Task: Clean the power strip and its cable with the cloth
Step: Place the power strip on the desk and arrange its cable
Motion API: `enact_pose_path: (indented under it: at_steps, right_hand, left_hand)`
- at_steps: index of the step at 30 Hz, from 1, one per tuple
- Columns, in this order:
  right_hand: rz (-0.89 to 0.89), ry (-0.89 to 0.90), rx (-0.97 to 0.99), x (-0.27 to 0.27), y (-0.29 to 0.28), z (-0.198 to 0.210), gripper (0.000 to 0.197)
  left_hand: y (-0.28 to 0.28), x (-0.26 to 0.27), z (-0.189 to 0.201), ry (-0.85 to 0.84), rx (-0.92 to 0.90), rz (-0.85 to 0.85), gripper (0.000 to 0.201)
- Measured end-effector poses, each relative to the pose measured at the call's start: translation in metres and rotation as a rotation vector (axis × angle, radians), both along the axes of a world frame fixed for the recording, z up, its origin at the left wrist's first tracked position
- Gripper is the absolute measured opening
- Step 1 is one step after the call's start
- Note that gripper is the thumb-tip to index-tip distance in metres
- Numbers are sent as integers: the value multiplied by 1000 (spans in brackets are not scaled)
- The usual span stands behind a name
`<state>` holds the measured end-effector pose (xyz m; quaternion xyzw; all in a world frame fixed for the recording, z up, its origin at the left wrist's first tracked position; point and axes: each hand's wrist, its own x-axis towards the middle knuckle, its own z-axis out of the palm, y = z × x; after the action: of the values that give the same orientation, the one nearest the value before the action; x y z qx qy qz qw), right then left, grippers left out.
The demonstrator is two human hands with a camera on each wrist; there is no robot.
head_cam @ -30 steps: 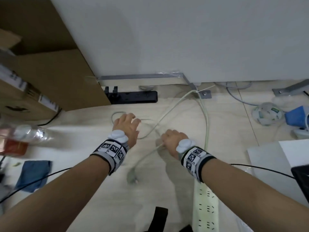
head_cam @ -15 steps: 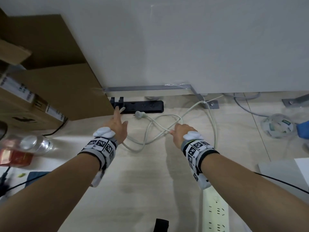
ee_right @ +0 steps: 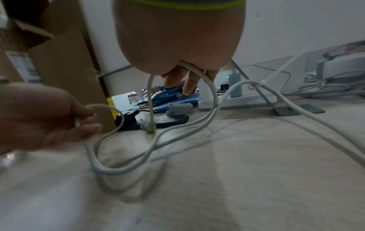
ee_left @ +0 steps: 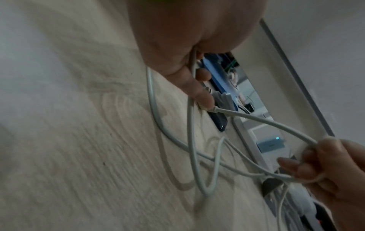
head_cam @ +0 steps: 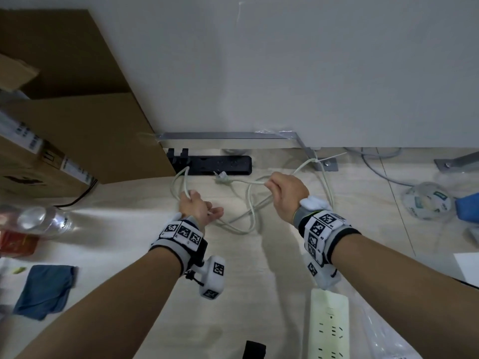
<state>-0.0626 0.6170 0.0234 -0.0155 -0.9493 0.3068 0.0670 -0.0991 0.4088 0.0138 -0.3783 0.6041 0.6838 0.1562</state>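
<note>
The white power strip [head_cam: 329, 330] lies on the floor at the bottom right, below my right forearm. Its white cable [head_cam: 248, 203] runs in loose loops toward the wall and ends in a plug [head_cam: 221, 177] in front of a black power strip [head_cam: 220, 164]. My left hand [head_cam: 193, 202] holds one loop of the cable [ee_left: 190, 140] raised off the floor. My right hand [head_cam: 274, 187] grips another stretch of the cable [ee_right: 212, 93] just right of the plug [ee_right: 148, 125]. A blue cloth [head_cam: 44, 288] lies on the floor at the lower left, in neither hand.
Cardboard boxes [head_cam: 77, 130] stand at the left against the wall. A clear bottle [head_cam: 39, 218] lies left of my arm. A metal desk foot [head_cam: 308, 151] and grey cables [head_cam: 375, 161] sit by the wall. A tape roll [head_cam: 425, 203] lies at the right.
My left hand left the black strip and took up a cable loop. My right hand lifted its stretch of cable higher. The plug slid a little to the right.
</note>
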Motion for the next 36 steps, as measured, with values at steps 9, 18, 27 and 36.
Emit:
enact_pose_path:
  at_steps: [9,18,27,36]
  right_hand:
    - [12,241,-311,-17,-43,27,20]
    - [322,-195,320,-27,-68,1,24]
    - [493,-399,671,2,-62,-29,96]
    - [482,-386,781,16,-60,-43,42]
  left_hand:
    - [19,30,-27,-150,399,241,14]
    - [17,13,-44,49,-560,-935,57]
    - [-37,-3,-19,395,-1124,-1307,31]
    - [-38,-18,-35,683,-1446,-1780,55]
